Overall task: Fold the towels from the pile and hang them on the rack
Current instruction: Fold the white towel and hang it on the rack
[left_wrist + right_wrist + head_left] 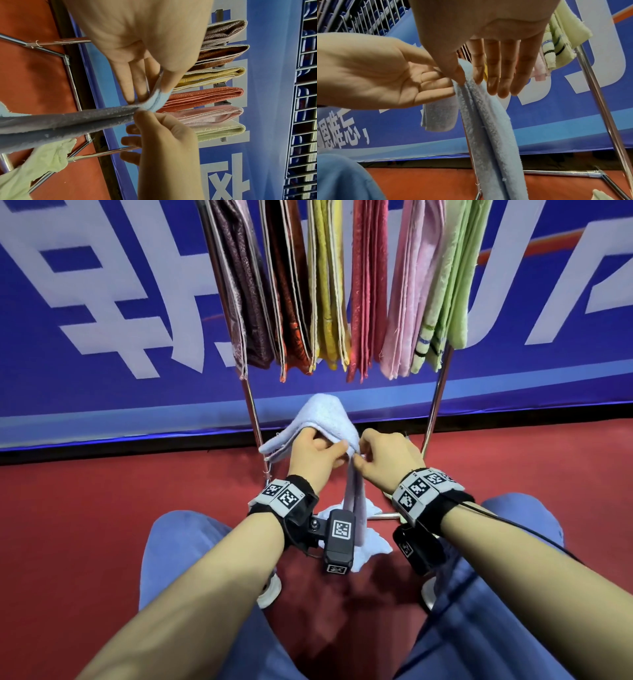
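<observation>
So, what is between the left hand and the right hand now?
Only the light blue towel: left hand and right hand pinch it side by side, clearest in the right wrist view.

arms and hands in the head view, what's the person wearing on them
Both forearms are bare, with no sleeves or gloves. The left hand and right hand each have a black wrist strap carrying grey blocks printed with black-and-white square codes. A black camera box hangs under each wrist; a thin black cable trails from the right.
</observation>
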The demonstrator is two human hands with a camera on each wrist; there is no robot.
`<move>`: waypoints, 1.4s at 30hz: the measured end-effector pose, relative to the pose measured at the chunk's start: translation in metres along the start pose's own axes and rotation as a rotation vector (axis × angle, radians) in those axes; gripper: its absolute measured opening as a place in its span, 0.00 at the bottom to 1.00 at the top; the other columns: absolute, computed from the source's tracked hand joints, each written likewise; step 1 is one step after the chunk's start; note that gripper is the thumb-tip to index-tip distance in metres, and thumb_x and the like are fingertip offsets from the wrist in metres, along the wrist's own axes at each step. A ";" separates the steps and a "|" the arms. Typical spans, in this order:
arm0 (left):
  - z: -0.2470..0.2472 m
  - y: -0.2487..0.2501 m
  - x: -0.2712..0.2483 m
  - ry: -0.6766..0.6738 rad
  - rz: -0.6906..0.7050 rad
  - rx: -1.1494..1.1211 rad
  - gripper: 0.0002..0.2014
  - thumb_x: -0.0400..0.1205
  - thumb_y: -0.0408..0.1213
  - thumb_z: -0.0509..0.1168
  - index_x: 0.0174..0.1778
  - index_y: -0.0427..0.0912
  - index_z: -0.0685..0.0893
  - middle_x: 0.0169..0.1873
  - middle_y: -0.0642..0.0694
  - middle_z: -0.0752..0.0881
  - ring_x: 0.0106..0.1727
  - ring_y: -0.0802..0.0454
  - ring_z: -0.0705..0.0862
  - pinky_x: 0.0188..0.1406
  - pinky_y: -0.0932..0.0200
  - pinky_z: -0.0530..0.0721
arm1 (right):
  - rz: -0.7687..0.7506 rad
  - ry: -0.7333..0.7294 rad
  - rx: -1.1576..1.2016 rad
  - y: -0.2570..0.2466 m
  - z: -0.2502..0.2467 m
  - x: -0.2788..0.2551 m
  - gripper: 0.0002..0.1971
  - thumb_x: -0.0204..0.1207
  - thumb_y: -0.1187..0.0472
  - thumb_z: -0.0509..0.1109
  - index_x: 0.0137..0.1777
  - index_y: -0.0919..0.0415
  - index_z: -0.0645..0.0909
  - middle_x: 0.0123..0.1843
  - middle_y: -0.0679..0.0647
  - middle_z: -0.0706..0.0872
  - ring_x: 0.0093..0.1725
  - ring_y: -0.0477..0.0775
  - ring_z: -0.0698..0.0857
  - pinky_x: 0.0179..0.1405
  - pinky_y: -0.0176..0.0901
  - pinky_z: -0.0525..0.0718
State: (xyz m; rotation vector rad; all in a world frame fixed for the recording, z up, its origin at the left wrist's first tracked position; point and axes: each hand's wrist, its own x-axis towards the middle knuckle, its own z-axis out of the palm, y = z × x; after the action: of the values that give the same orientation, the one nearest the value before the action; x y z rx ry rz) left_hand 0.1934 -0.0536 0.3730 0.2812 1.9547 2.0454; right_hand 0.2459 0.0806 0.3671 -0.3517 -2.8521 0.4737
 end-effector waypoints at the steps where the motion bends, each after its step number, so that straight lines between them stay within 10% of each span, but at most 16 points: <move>1: -0.001 -0.001 0.000 -0.005 0.022 0.037 0.13 0.78 0.20 0.70 0.48 0.41 0.78 0.42 0.45 0.91 0.44 0.51 0.91 0.45 0.58 0.91 | -0.003 0.002 -0.020 -0.001 0.000 0.001 0.13 0.76 0.45 0.66 0.50 0.54 0.77 0.44 0.56 0.88 0.50 0.64 0.85 0.40 0.48 0.79; 10: -0.001 0.001 0.003 0.087 0.094 0.201 0.16 0.75 0.19 0.71 0.42 0.43 0.73 0.43 0.37 0.90 0.28 0.48 0.85 0.20 0.61 0.80 | -0.024 -0.016 -0.117 -0.006 -0.009 0.003 0.09 0.80 0.51 0.62 0.51 0.56 0.78 0.48 0.59 0.87 0.50 0.67 0.84 0.40 0.48 0.73; 19: 0.002 0.001 0.003 0.192 -0.006 0.124 0.19 0.68 0.20 0.74 0.42 0.43 0.74 0.32 0.43 0.85 0.34 0.46 0.85 0.35 0.52 0.85 | -0.116 -0.011 -0.210 -0.015 -0.014 -0.003 0.09 0.79 0.49 0.62 0.47 0.54 0.75 0.45 0.57 0.87 0.48 0.67 0.85 0.37 0.48 0.73; 25: 0.005 0.008 -0.001 0.142 -0.089 -0.102 0.23 0.68 0.22 0.77 0.57 0.30 0.78 0.46 0.33 0.89 0.50 0.36 0.91 0.46 0.46 0.92 | -0.112 -0.018 -0.192 -0.016 -0.005 -0.002 0.11 0.80 0.50 0.61 0.52 0.56 0.77 0.48 0.58 0.87 0.50 0.66 0.85 0.38 0.48 0.73; 36: 0.013 0.017 -0.003 0.127 -0.103 -0.228 0.11 0.77 0.17 0.69 0.45 0.35 0.76 0.37 0.40 0.82 0.38 0.50 0.88 0.44 0.56 0.92 | 0.094 -0.108 -0.220 -0.013 0.006 -0.001 0.22 0.73 0.33 0.59 0.40 0.54 0.74 0.44 0.55 0.87 0.42 0.62 0.85 0.36 0.45 0.75; 42: 0.019 0.027 -0.004 0.099 -0.085 -0.301 0.17 0.77 0.17 0.70 0.59 0.31 0.75 0.39 0.38 0.83 0.38 0.50 0.90 0.41 0.57 0.91 | 0.190 -0.071 -0.150 -0.014 0.001 0.002 0.19 0.78 0.41 0.60 0.43 0.57 0.80 0.49 0.60 0.88 0.50 0.66 0.86 0.41 0.47 0.76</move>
State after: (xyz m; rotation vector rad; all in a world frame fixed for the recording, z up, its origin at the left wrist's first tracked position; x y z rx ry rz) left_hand 0.2015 -0.0378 0.4014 0.0293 1.6468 2.2942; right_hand 0.2408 0.0682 0.3716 -0.6505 -2.9456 0.3117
